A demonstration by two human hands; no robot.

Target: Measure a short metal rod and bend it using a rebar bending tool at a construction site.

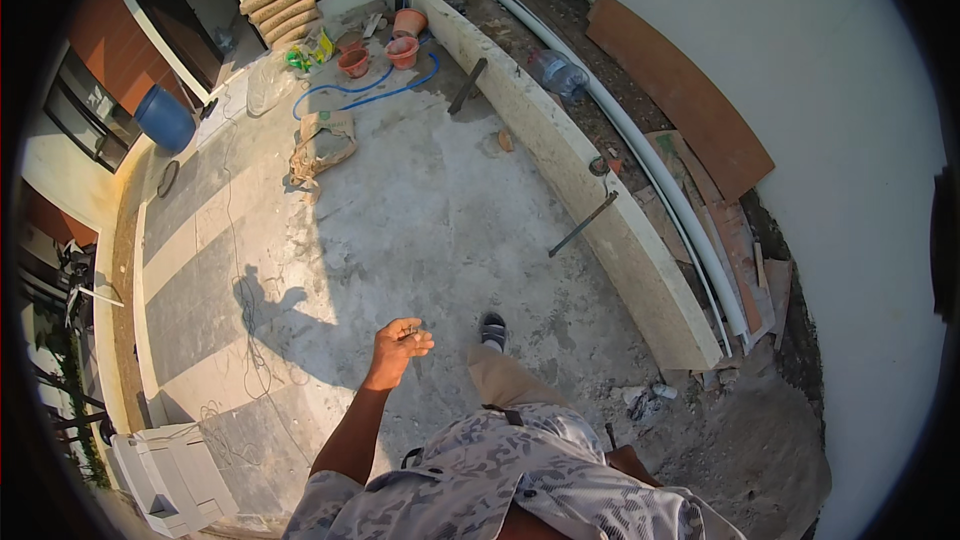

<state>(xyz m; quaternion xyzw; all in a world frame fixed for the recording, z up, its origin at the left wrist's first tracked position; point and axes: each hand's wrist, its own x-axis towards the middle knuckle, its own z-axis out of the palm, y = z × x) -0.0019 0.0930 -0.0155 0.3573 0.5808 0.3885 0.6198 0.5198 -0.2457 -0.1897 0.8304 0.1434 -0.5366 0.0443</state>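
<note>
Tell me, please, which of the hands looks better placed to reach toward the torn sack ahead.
Probably the left hand: it is out in front and nearer the torn sack, while the right arm sits low, partly hidden by the shirt.

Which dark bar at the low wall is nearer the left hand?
The thinner bar, lower in the picture; the thicker bar is farther from the left hand.

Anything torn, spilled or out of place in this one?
Yes: the crumpled brown paper sack on the grey concrete floor looks torn open, with ragged edges, unlike the stacked tan sacks beyond it. Also, a large clear plastic bottle seems to lie on its side beside the long white pipe, as if discarded.
</note>
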